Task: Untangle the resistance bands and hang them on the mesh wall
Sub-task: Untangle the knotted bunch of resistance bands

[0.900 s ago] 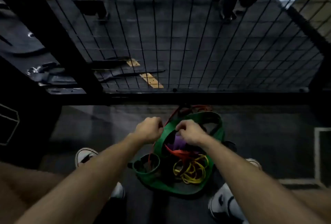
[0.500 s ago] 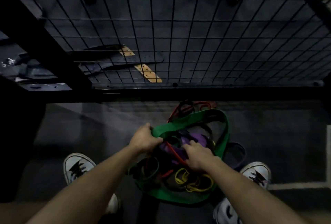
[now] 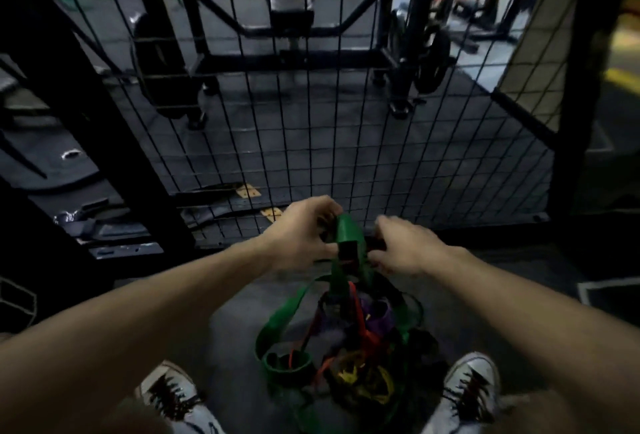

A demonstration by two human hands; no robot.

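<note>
Gripping the green band [image 3: 346, 236] with curled left hand [image 3: 301, 232], right hand [image 3: 405, 246] curled beside it, its grasp unclear

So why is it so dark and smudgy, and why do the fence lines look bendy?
Head view: the room is dim, so the tangle of bands on the floor looks murky; the hands and mesh wall are smeared by motion blur; the wide-angle lens bows the wires, most toward the edges; the brightest light is far behind the mesh.
</note>
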